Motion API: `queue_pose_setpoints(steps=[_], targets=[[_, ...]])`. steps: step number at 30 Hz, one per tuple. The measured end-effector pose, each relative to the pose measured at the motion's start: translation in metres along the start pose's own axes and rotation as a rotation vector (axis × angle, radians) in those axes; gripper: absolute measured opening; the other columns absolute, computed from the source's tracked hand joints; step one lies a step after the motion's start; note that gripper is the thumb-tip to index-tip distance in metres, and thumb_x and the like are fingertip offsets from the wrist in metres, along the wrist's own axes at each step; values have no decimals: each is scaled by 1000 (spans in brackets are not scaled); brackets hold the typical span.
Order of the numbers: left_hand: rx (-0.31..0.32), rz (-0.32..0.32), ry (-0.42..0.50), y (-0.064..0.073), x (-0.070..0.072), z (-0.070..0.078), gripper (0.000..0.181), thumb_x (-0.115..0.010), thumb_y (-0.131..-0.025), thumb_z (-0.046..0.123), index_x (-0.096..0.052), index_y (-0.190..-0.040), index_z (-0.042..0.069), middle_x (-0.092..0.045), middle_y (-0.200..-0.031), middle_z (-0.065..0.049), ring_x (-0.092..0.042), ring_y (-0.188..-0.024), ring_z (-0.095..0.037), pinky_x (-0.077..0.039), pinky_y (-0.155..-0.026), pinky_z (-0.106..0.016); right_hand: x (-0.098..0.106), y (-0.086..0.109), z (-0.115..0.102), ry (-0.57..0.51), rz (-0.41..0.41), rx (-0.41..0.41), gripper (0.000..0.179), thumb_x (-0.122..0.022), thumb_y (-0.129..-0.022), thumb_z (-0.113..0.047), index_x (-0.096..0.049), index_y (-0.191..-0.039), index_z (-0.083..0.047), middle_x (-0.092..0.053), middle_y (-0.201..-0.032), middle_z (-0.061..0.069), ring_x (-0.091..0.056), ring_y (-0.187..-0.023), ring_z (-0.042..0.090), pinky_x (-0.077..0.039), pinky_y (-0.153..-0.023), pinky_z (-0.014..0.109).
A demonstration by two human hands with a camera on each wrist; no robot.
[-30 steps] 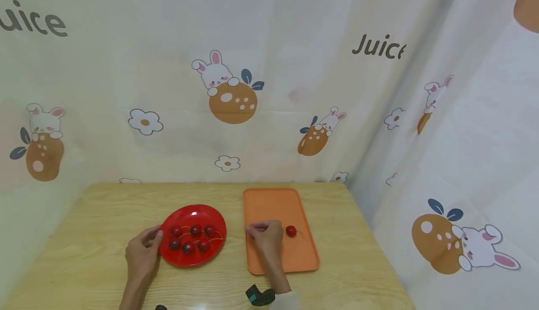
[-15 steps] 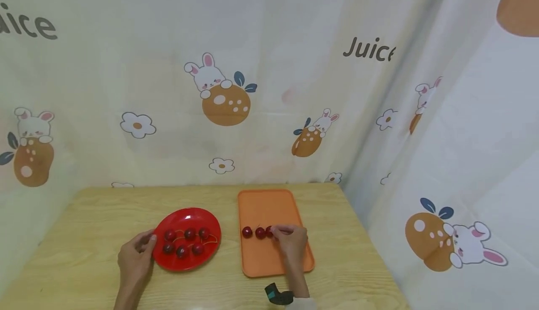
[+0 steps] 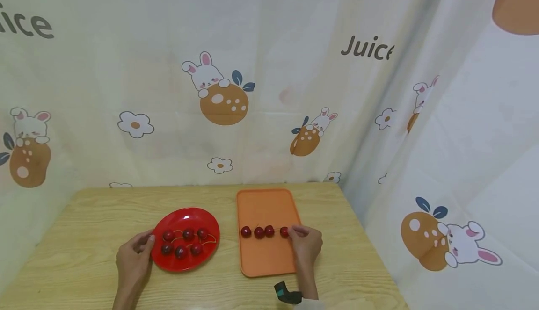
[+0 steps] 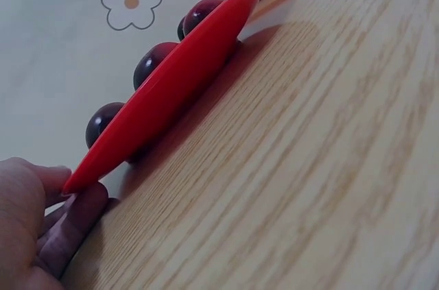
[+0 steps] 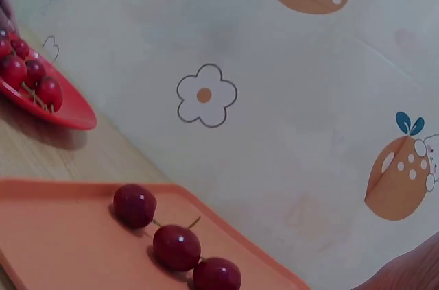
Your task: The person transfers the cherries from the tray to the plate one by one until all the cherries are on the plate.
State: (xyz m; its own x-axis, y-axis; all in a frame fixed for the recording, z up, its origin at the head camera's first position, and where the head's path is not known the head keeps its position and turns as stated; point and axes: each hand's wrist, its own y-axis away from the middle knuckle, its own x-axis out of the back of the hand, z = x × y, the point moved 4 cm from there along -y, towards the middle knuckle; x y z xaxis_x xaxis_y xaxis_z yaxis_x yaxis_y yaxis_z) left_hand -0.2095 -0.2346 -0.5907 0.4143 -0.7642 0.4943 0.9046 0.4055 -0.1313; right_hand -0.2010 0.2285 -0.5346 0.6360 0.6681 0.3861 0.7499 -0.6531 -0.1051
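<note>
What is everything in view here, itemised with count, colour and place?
table: one, light wood, under plate and tray
plate: one, red, left of the tray
plate cherries: six, dark red, on the plate
tray: one, orange, right of the plate
tray cherries: four visible, dark red, in a row across the tray
printed cloth: panel count unclear, cream, behind the table
wrist device: one, black, by the right wrist
sleeve: one, off-white, right forearm
left hand: one, bare, gripping the plate's rim
right hand: one, bare, at the rightmost tray cherry

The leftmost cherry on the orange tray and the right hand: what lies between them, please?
In the head view, three more cherries lie in a row on the orange tray, the last just at the right hand.
</note>
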Motion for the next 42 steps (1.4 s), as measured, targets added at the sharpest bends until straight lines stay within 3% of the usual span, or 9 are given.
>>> queue_pose_setpoints(steps=[4, 11, 18, 30, 42], targets=[[-5, 9, 1, 0, 0, -1, 30, -61, -101, 25, -70, -126, 12, -75, -112, -14, -60, -72, 2, -42, -68, -11, 1, -2, 6, 50, 39, 24, 9, -81, -79, -6, -81, -88, -4, -78, -81, 15, -72, -70, 21, -51, -71, 34], [2, 3, -3, -1, -2, -3, 31, -60, -101, 27, -69, -127, 13, -75, -114, -13, -61, -74, 2, -42, -67, -11, -2, -3, 14, 78, 82, 97, 13, -81, -78, 2, -80, -91, 0, -77, -82, 17, -73, -70, 25, -55, -63, 37], [19, 2, 18, -3, 1, -4, 32, -60, -101, 29, -69, -128, 14, -74, -115, -13, -61, -75, 2, -45, -66, -12, -14, -1, 21, 169, 67, 112, 14, -77, -83, 1, -77, -97, 2, -76, -91, 19, -73, -84, 33, -56, -77, 50], [4, 6, 17, -2, -2, -4, 29, -61, -101, 25, -70, -126, 13, -75, -112, -12, -62, -74, 2, -45, -65, -13, -23, 0, 23, 263, 109, 186, 10, -66, -87, 2, -75, -92, 2, -73, -89, 20, -68, -85, 40, -52, -76, 53], [-11, 19, 4, -3, -1, -5, 29, -62, -101, 26, -70, -126, 14, -76, -111, -11, -62, -73, 3, -44, -67, -12, -21, -1, 22, 265, 107, 147, 7, -72, -86, 1, -73, -80, -2, -72, -80, 16, -67, -73, 33, -49, -67, 48]])
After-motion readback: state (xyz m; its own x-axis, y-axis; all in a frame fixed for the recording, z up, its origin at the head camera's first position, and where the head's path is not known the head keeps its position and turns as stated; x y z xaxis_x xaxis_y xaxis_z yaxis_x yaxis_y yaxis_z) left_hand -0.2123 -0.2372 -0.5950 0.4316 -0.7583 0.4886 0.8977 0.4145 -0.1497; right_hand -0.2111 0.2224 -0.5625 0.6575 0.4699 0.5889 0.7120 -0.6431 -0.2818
